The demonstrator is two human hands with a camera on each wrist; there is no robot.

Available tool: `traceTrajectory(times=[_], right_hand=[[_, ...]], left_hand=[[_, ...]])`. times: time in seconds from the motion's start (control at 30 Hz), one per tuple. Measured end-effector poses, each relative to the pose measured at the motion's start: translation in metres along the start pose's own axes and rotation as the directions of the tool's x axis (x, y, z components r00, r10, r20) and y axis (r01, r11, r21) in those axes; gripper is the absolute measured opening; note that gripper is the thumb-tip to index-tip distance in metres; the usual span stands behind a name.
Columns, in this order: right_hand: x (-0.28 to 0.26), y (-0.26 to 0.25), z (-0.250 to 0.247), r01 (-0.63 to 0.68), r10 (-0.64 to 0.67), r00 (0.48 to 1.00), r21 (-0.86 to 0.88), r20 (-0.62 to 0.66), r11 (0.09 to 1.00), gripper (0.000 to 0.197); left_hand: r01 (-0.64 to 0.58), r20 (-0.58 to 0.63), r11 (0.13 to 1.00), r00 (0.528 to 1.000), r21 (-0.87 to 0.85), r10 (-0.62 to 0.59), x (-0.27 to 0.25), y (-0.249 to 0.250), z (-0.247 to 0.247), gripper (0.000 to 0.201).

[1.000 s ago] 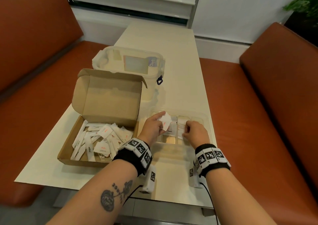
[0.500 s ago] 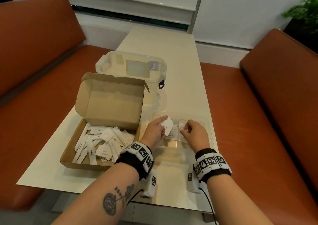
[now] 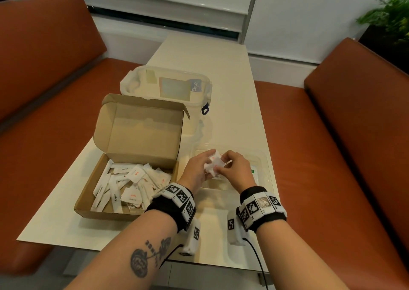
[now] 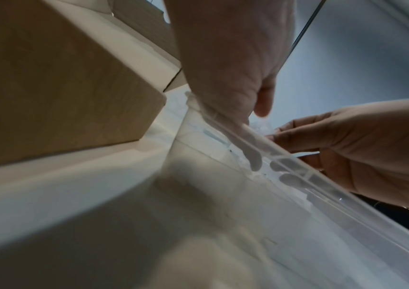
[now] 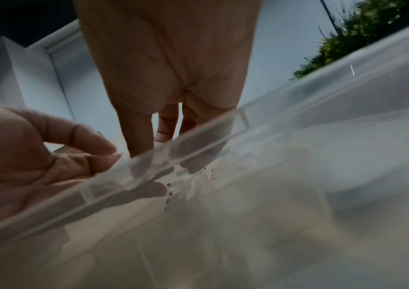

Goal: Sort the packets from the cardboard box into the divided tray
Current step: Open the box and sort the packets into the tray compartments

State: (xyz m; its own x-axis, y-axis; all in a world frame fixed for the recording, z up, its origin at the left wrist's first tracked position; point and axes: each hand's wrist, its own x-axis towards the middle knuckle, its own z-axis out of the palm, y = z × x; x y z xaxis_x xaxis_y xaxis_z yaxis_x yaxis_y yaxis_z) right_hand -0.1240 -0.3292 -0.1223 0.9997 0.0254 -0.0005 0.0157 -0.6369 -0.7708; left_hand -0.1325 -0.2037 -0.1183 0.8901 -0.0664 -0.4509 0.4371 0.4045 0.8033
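The open cardboard box (image 3: 93, 203) holds several white packets (image 3: 130, 185) on the table's left. Right of it stands the clear divided tray (image 3: 265, 174); its rim (image 4: 285, 154) (image 5: 198, 144) crosses both wrist views. Above the tray my left hand (image 3: 199, 170) grips a small bunch of white packets (image 3: 213, 164) with red print. My right hand (image 3: 234, 168) meets it from the right and pinches the same bunch with thumb and forefinger. A packet with green print (image 3: 254, 171) lies in a tray compartment to the right; the other compartments are hidden by my hands.
A lidded clear plastic container (image 3: 168, 88) stands behind the box's raised flap (image 3: 141, 130). The cream table (image 3: 212, 63) runs away between two orange benches (image 3: 345, 156). A plant (image 3: 389, 17) stands far right.
My right hand moved left from the tray's compartments to the bunch in my left hand and took hold of it. The left hand stayed above the tray.
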Motion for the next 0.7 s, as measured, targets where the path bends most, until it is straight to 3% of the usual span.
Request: traceTrajectory(times=[0.2,0.37,0.43,0.57,0.7], right_hand=[[0.002,-0.007,-0.015,-0.010,0.009,1.000,0.175,0.009,0.985,0.007],[0.009,-0.015,-0.025,0.024,-0.015,0.979,-0.039,0.205,0.999,0.021],[0.011,-0.016,-0.025,0.044,-0.033,0.984,-0.059,0.173,0.997,0.024],[0.008,-0.014,-0.019,-0.056,0.052,0.998,0.147,0.031,0.988,0.030],[0.003,-0.006,-0.011,-0.125,0.133,0.991,0.294,-0.007,0.948,0.013]], left_hand=[[-0.046,-0.043,0.999,0.998,0.001,0.046,0.004,-0.003,-0.002,0.034],[-0.133,0.016,0.981,0.991,0.144,0.133,0.004,-0.010,-0.003,0.033],[-0.144,-0.014,0.975,0.989,0.170,0.148,0.006,-0.011,-0.002,0.035],[-0.168,-0.072,0.965,0.980,0.203,0.186,0.009,-0.012,-0.001,0.025],[-0.170,-0.076,0.973,0.980,0.159,0.184,0.007,-0.012,0.000,0.012]])
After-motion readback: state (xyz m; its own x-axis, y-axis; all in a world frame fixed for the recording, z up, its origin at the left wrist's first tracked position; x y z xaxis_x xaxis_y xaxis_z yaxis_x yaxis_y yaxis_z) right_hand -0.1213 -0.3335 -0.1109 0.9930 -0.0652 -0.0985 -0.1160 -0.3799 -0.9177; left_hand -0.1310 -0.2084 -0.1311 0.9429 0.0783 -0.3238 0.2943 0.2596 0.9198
